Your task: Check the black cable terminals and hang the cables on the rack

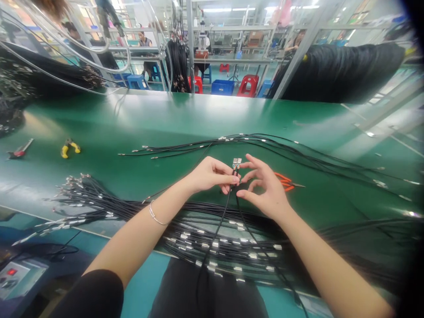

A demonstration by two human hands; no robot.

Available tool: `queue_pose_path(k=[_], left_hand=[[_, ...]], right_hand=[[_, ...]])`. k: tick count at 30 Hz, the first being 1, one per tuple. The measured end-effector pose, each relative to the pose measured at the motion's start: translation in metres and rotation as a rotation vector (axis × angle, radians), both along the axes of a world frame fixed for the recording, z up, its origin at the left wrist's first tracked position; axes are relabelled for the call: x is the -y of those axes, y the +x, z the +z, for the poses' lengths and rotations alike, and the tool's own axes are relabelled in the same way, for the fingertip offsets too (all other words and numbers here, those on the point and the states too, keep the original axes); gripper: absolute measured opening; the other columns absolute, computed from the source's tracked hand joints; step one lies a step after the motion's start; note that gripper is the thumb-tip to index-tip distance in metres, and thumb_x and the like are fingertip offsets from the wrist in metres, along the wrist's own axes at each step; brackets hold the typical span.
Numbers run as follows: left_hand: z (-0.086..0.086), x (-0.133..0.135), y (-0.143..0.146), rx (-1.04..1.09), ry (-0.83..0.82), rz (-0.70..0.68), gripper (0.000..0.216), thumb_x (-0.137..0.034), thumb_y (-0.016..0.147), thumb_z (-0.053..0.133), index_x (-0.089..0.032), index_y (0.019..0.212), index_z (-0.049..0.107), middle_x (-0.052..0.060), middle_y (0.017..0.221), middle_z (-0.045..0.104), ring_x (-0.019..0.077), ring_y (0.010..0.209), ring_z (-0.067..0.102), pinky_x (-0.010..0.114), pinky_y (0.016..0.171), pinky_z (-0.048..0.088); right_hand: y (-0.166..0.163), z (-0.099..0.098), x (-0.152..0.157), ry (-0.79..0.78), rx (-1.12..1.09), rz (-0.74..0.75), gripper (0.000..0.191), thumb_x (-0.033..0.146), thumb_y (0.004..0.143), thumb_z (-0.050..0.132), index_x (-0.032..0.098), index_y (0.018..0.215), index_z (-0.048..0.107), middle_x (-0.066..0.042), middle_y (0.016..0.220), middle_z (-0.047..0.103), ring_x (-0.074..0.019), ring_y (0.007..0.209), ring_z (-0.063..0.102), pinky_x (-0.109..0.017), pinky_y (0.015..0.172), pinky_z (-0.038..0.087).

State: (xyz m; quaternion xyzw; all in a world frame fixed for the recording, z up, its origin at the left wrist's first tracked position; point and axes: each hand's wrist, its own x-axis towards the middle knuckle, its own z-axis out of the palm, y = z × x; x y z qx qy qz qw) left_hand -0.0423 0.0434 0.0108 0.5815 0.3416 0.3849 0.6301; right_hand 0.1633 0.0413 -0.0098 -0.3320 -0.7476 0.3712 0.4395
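My left hand (pixel 213 173) pinches two black cables (pixel 226 212) just below their ends, thumb over the fingers. Silvery metal connectors (pixel 236 162) stand up side by side above that grip, and the cables hang down toward my lap. Close on the right, my right hand (pixel 268 187) has its fingers spread and bent around the connectors. Its fingertips are very near them; whether one touches I cannot tell. Partly hidden behind the right hand lie orange-handled pliers (pixel 287 182). Below both hands, a thick bundle of black cables (pixel 185 221) with white labels stretches along the table edge.
A thinner group of cables (pixel 185 145) lies across the green table (pixel 198 115) beyond my hands. Yellow-handled cutters (pixel 70 148) and a red-handled tool (pixel 21 150) lie at left. Metal frame posts and a large hanging cable bundle (pixel 344 70) stand behind the table.
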Motion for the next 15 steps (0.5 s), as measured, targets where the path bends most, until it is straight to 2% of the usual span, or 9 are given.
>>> queue_pose_path(k=[1, 3, 6, 10, 15], left_hand=[[0.000, 0.002, 0.002, -0.006, -0.006, -0.034, 0.029, -0.032, 0.068, 0.083, -0.006, 0.078, 0.074, 0.007, 0.063, 0.068, 0.0125, 0.051, 0.064, 0.022, 0.053, 0.057], [0.000, 0.006, 0.005, -0.006, -0.018, -0.091, 0.028, -0.031, 0.070, 0.082, -0.007, 0.079, 0.074, 0.007, 0.063, 0.068, 0.0128, 0.052, 0.065, 0.022, 0.054, 0.058], [0.000, 0.009, 0.008, 0.002, -0.028, -0.137, 0.026, -0.030, 0.071, 0.081, -0.007, 0.080, 0.075, 0.007, 0.063, 0.068, 0.0132, 0.053, 0.065, 0.022, 0.054, 0.058], [0.001, 0.011, 0.010, -0.006, -0.028, -0.133, 0.026, -0.031, 0.070, 0.082, -0.007, 0.080, 0.075, 0.006, 0.063, 0.068, 0.0137, 0.053, 0.065, 0.022, 0.055, 0.058], [0.002, 0.013, 0.010, -0.001, 0.020, -0.162, 0.022, -0.030, 0.073, 0.080, -0.009, 0.078, 0.075, 0.006, 0.065, 0.070, 0.0119, 0.054, 0.065, 0.020, 0.057, 0.057]], right_hand=[[0.001, 0.002, 0.001, 0.127, 0.007, -0.007, 0.085, 0.040, 0.066, 0.084, 0.034, 0.141, 0.044, -0.010, 0.129, 0.052, -0.0179, 0.086, 0.060, -0.029, 0.058, 0.053], [0.003, 0.005, 0.002, 0.313, 0.031, 0.016, 0.083, 0.043, 0.067, 0.084, 0.036, 0.140, 0.045, -0.009, 0.128, 0.050, -0.0210, 0.095, 0.057, -0.032, 0.064, 0.054], [0.004, 0.006, 0.003, 0.452, 0.067, 0.039, 0.072, 0.048, 0.068, 0.081, 0.033, 0.133, 0.053, -0.010, 0.123, 0.052, -0.0251, 0.102, 0.055, -0.036, 0.070, 0.055], [0.002, 0.005, 0.003, 0.459, 0.074, 0.050, 0.071, 0.044, 0.069, 0.083, 0.030, 0.131, 0.053, -0.010, 0.119, 0.054, -0.0254, 0.101, 0.057, -0.036, 0.068, 0.055], [0.000, 0.005, 0.005, 0.372, 0.057, 0.051, 0.068, 0.036, 0.067, 0.085, 0.028, 0.126, 0.053, -0.009, 0.117, 0.053, -0.0193, 0.087, 0.059, -0.034, 0.065, 0.054]])
